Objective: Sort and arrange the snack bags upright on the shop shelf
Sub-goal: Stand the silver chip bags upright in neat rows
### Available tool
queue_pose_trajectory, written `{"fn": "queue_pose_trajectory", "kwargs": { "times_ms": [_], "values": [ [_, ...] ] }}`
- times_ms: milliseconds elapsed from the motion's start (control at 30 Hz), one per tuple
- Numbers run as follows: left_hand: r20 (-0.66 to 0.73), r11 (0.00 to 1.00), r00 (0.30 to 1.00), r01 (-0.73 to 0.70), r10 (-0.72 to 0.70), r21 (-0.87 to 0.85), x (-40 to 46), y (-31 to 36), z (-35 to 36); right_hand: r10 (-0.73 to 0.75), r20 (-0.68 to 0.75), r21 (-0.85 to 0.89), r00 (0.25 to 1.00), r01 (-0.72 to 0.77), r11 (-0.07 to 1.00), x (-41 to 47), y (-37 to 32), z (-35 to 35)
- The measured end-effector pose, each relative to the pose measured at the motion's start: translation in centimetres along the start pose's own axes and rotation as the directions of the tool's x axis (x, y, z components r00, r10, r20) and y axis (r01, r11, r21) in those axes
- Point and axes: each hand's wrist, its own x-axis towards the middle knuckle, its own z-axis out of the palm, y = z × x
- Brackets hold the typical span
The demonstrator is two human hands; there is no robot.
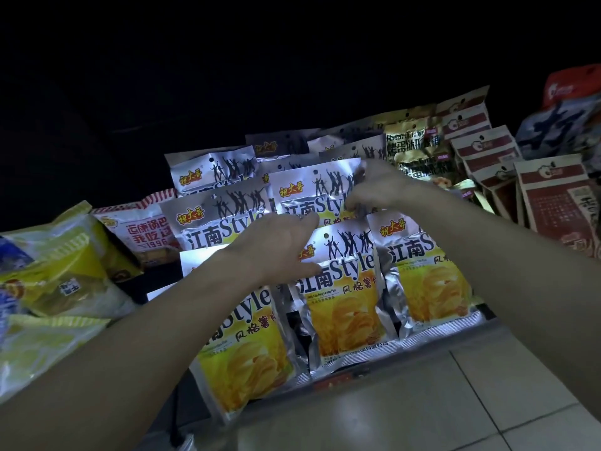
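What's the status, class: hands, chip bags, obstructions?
Left hand on front chip bag. Right hand pinching second-row bag. Nothing blocking.

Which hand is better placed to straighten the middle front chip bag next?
Probably left: the left hand already touches the middle front chip bag, while the right hand pinches a rear chip bag.
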Motion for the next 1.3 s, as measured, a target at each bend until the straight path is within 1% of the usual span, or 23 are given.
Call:
{"fn": "queue_pose_trajectory", "kwargs": {
  "times_ms": [33,67,133,167,233,300,400,500,600,700,800,867,967,1067,1133,1233,1267,1300],
  "values": [
    [-0.002,1.000,1.000,-0.006,0.006,-0.006,0.0,0.0,0.0,-0.030,-0.039,0.025,0.999,0.031,0.999,0.1,-0.2,0.0],
    [-0.005,1.000,1.000,-0.010,0.010,-0.004,0.1,0.0,-0.1,-0.089,-0.091,0.072,0.992,0.095,0.993,0.1,-0.4,0.1],
    [-0.011,1.000,1.000,-0.014,0.014,0.020,0.2,0.1,0.0,-0.238,-0.176,0.117,0.955,0.260,0.958,0.4,-0.7,0.7],
    [-0.017,1.000,1.000,-0.015,0.015,0.022,0.2,0.1,0.1,-0.296,-0.178,0.106,0.938,0.317,0.942,0.5,-0.8,1.1],
    [-0.039,1.000,0.999,-0.013,0.012,-0.019,0.3,-0.1,0.1,-0.362,-0.134,0.051,0.922,0.371,0.927,0.8,-0.8,1.7],
    [-0.041,1.000,0.999,-0.009,0.008,-0.027,0.4,-0.4,0.0,-0.361,-0.069,0.028,0.930,0.364,0.931,0.9,-0.6,2.1],
    [-0.017,1.000,1.000,-0.015,0.015,-0.023,0.4,-0.6,0.2,-0.300,0.088,-0.049,0.950,0.305,0.951,0.7,-0.3,2.3],
    [-0.035,0.999,0.999,-0.033,0.033,0.021,0.5,-0.8,0.3,-0.246,0.165,-0.041,0.955,0.256,0.966,0.7,0.0,2.2],
    [-0.004,0.999,0.999,-0.042,0.042,0.033,0.4,-0.7,0.2,-0.221,0.243,-0.103,0.945,0.251,0.962,0.7,-0.4,2.1],
    [0.037,0.998,0.998,-0.053,0.051,0.038,0.3,-0.3,0.1,-0.195,0.273,-0.096,0.942,0.229,0.969,0.4,-1.0,2.2],
    [0.029,0.994,0.997,-0.068,0.066,0.082,0.4,-0.1,-0.1,-0.207,0.271,-0.058,0.940,0.230,0.971,0.0,-1.3,2.2],
    [0.022,0.992,0.997,-0.078,0.076,0.097,0.4,0.1,-0.2,-0.218,0.289,-0.098,0.932,0.255,0.962,-0.2,-1.6,2.2],
    [0.028,0.991,0.996,-0.089,0.087,0.104,0.4,0.2,-0.1,-0.195,0.308,-0.203,0.931,0.265,0.943,-0.1,-2.0,2.6],
    [0.018,0.988,0.996,-0.088,0.087,0.129,0.6,0.3,0.0,-0.174,0.293,-0.232,0.940,0.246,0.941,-0.1,-2.1,2.7],
    [-0.002,0.985,0.996,-0.093,0.095,0.144,0.6,0.2,0.0,-0.187,0.235,-0.188,0.954,0.233,0.954,-0.3,-2.1,2.5],
    [-0.023,0.984,0.997,-0.075,0.080,0.160,0.4,-0.1,-0.4,-0.215,0.111,-0.018,0.970,0.219,0.976,-0.6,-2.0,2.0],
    [-0.034,0.985,0.997,-0.063,0.070,0.162,0.1,-0.1,-0.6,-0.237,0.041,-0.014,0.971,0.238,0.971,-0.8,-1.8,1.9],
    [-0.054,0.986,0.997,-0.050,0.059,0.156,-0.2,-0.3,-0.9,-0.283,-0.055,-0.062,0.958,0.279,0.958,-0.9,-1.8,1.9]
  ]
}}
